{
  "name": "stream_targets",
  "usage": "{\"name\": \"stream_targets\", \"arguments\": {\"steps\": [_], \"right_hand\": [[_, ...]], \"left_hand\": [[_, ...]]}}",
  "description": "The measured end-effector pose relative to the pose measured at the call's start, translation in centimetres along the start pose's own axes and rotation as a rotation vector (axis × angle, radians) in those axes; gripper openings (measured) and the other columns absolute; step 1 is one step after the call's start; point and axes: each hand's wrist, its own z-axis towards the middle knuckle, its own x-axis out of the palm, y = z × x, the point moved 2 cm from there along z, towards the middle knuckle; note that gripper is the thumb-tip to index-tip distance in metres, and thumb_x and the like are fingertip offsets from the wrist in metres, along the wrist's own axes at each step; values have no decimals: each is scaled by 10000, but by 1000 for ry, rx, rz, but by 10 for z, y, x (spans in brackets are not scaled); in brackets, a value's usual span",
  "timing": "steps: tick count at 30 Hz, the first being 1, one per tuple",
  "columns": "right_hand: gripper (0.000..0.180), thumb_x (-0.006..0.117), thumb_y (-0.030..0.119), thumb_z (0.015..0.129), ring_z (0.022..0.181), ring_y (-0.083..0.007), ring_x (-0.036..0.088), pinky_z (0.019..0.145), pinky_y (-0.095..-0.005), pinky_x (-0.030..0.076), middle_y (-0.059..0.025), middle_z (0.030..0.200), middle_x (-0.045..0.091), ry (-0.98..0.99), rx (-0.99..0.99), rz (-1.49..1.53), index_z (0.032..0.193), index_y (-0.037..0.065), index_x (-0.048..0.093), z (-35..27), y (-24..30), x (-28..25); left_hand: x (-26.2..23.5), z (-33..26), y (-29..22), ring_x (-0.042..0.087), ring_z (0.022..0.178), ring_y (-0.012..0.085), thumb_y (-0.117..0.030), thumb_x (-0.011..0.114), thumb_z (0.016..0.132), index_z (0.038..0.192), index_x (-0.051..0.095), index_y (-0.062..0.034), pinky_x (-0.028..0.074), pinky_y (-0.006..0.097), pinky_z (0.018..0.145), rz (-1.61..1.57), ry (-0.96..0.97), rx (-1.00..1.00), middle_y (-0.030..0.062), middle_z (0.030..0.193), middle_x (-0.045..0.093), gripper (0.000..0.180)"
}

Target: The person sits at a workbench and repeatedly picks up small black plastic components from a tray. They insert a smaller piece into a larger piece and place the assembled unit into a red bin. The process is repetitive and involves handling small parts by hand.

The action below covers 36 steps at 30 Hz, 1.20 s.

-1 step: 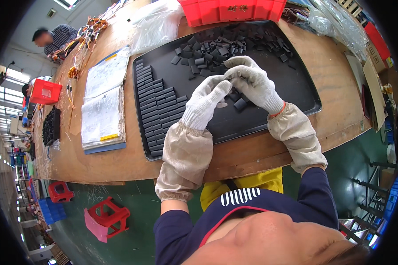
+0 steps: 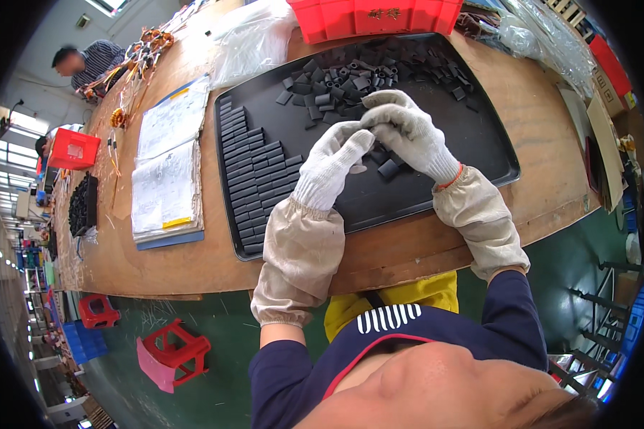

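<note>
A wide black tray lies on the wooden table in front of me. Small dark grey blocks stand in neat rows along its left side, and a loose pile of the same pieces covers its far part. Both my hands wear white knit gloves and beige sleeve covers. My left hand and my right hand meet over the middle of the tray, fingertips pinched together on a small dark piece that the fingers mostly hide. One loose block lies just under my right hand.
A red bin stands behind the tray, with clear plastic bags beside it. Open paper booklets lie left of the tray. Farther left are a red basket, another person, and a red and pink stool on the green floor.
</note>
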Motion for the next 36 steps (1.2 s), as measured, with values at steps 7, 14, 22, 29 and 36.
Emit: {"name": "stream_targets", "arguments": {"steps": [7, 14, 22, 29, 36], "right_hand": [[184, 695, 128, 924, 1007, -221, 672, 909, -345, 531, -66, 1075, 680, -206, 331, -294, 1105, 110, 726, 1, -48, -50], [286, 698, 281, 894, 1157, -322, 601, 991, -436, 482, -91, 1159, 654, 225, 418, -785, 1152, 160, 715, -7, -53, -47], [244, 710, 218, 908, 1041, -276, 660, 923, -385, 524, -70, 1091, 692, 84, 525, -569, 1129, 118, 687, -1, -48, -49], [242, 682, 29, 914, 939, -88, 651, 822, -261, 532, -7, 1023, 699, -74, 359, 207, 1154, 65, 678, 4, -14, -23], [210, 704, 30, 849, 821, -251, 691, 710, -325, 556, -98, 925, 688, -7, 65, -144, 1038, 102, 760, 8, 18, -7]], "left_hand": [[-5, 3, -1, 554, 773, 10, -359, 680, 993, 1211, 687, -90, 519, 199, 680, -48, -102, 99, -17, 1000, 672, 346], [-9, 5, 5, 564, 711, 14, -360, 699, 981, 1132, 696, -83, 529, 192, 640, -129, -134, 103, -7, 988, 706, 315], [-9, 7, 4, 591, 733, 19, -345, 688, 991, 1158, 694, -82, 556, 220, 669, -103, -150, 97, 6, 1009, 723, 311], [-3, 7, 10, 656, 860, 67, -252, 653, 1014, 1229, 677, -36, 560, 224, 702, 285, -176, 239, 19, 1017, 717, 306], [-9, 9, 15, 644, 829, 57, -199, 670, 1001, 1235, 674, -32, 558, 224, 683, 491, -162, 388, 25, 1004, 712, 288]]}}
